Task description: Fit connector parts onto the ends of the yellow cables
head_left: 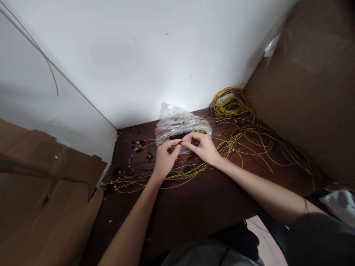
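Observation:
Between the fingertips of both hands is a small black connector piece (180, 143), mostly covered by the fingers. My left hand (165, 157) pinches it from the left, and my right hand (202, 147) pinches it from the right. Just behind the hands lies a clear plastic bag (177, 123) with black and yellow parts in it. Yellow wires (230, 146) run across the table beneath and beside my hands. Several small black and yellow connectors (138, 144) lie to the left of the bag.
A coil of yellow and black wire (231, 101) sits at the back right against the wall. Cardboard boxes stand on the left (50, 192) and right (305, 92) of the dark brown table (194, 210). Tiny white bits are scattered over the tabletop.

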The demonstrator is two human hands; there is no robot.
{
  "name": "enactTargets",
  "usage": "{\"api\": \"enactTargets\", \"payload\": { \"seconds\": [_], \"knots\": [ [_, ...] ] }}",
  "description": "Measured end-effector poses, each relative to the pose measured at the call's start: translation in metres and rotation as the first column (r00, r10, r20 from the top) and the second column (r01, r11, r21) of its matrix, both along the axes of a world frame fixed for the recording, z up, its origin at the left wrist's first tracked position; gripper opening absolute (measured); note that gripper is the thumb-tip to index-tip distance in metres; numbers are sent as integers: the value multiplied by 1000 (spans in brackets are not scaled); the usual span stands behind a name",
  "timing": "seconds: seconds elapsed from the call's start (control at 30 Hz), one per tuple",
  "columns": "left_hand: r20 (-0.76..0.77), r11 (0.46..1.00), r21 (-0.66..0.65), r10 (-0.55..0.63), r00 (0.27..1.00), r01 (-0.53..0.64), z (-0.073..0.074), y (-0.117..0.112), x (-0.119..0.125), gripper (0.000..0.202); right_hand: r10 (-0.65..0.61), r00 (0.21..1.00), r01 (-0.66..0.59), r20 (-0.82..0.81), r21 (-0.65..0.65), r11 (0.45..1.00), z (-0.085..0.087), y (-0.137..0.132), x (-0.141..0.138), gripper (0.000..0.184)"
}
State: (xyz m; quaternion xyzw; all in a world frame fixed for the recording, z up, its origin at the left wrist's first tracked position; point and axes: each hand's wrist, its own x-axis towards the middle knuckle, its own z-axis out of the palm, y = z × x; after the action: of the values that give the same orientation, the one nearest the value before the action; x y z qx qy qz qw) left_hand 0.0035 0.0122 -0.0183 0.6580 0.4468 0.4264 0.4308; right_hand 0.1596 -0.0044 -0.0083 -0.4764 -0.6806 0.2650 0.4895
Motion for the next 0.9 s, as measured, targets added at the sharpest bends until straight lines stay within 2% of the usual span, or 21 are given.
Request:
{"api": "enactTargets", "payload": {
  "seconds": [0.5, 0.9],
  "knots": [
    [-16, 999, 24, -29, 999, 30, -9, 4, -1, 28, -37, 999, 38, 33, -28, 999, 0, 0, 0, 10],
    [12, 1000, -15, -21, 1000, 21, -2, 1, 1, 25, -16, 996, 15, 85, 11, 1000, 0, 0, 0, 8]
  ]
}}
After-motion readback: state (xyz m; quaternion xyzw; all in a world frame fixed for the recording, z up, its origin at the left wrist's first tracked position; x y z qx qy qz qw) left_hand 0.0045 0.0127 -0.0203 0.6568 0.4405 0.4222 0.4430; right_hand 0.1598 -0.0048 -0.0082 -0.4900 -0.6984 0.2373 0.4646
